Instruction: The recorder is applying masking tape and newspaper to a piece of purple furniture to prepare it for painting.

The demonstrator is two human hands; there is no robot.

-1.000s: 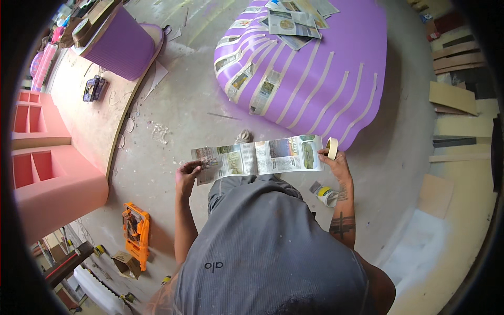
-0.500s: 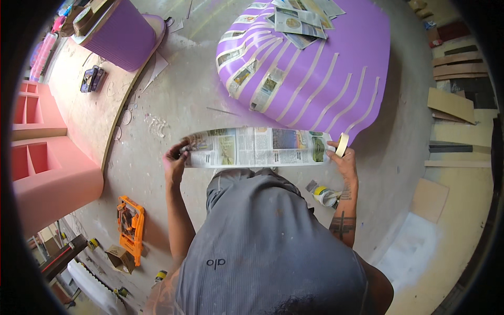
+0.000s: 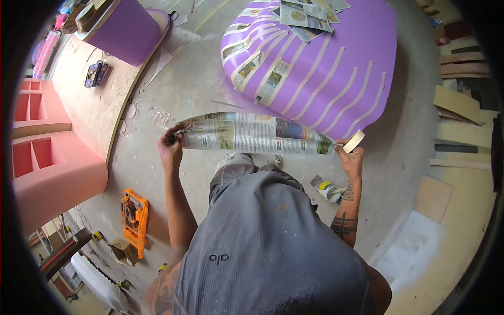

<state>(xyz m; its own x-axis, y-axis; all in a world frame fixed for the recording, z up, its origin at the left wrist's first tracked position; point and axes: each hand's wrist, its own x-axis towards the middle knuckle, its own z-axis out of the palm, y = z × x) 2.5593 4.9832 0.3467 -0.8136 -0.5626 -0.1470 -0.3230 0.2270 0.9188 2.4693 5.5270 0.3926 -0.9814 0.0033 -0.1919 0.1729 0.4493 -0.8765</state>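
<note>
In the head view, with twelve o'clock straight ahead of the person, the step in hand looks like readying a long newspaper sheet (image 3: pixel 257 134), held stretched crosswise at twelve. Just past it, toward one o'clock, sits a purple form (image 3: pixel 362 42) striped with pale tape strips (image 3: pixel 338 61); newspaper patches (image 3: pixel 275 79) fill some gaps on its left side, and loose newspaper cuttings (image 3: pixel 307 18) lie on top. The sheet overlaps the form's near edge from here, but I can't tell whether they touch.

To my eye, any next move calls for both ends kept level and the paper drawn evenly, since its upper edge arches and the sheet could crease.

The left hand (image 3: pixel 171 144) is out at ten o'clock, thumb and fingers curled closely together on the sheet's left end. The right hand (image 3: pixel 352 157), at two, pinches the other end with no real gap between thumb and fingers. A tape roll (image 3: pixel 355 140) sits at those same fingers; whether it's looped over one or gripped, I can't say. Both forearms (image 3: pixel 350 210) point roughly toward twelve, spread wide on either side of the torso (image 3: pixel 262 231).
</note>
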